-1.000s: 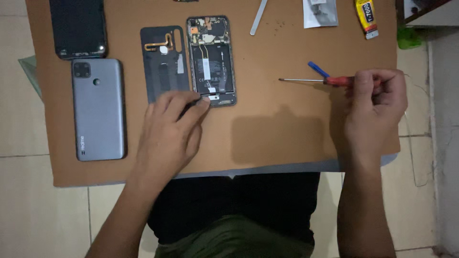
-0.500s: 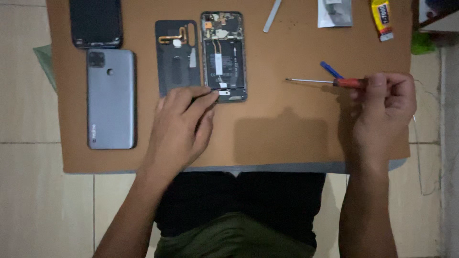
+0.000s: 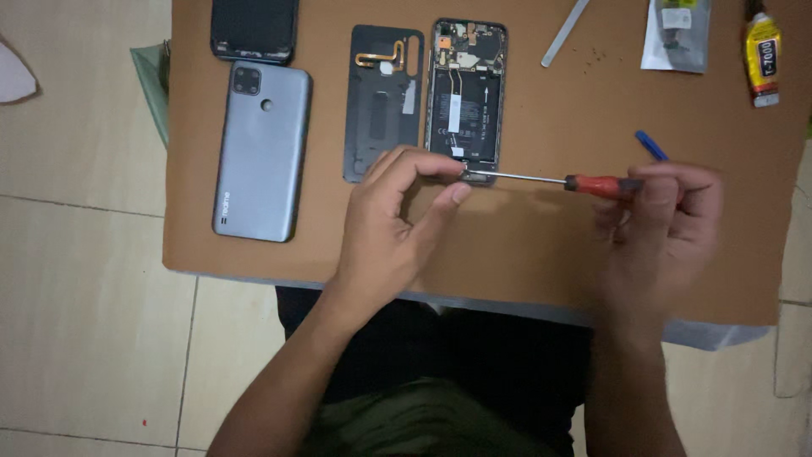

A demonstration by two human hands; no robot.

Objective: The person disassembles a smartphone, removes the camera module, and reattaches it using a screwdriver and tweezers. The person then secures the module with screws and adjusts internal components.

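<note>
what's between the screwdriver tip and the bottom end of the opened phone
Nothing visible. The screwdriver in the right hand already reaches the lower edge of the opened phone, where the left hand pinches beside the tip. The board between is bare.

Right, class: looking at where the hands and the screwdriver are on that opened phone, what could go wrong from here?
1. The screwdriver tip sits at the bottom edge of the opened phone; a slip could gouge the exposed board or battery.
2. The left hand pinches right at the tip, so a slip might jab a fingertip.
3. The right hand grips the handle's far end, which may give poor control, and a freed screw could roll off the brown board.
</note>
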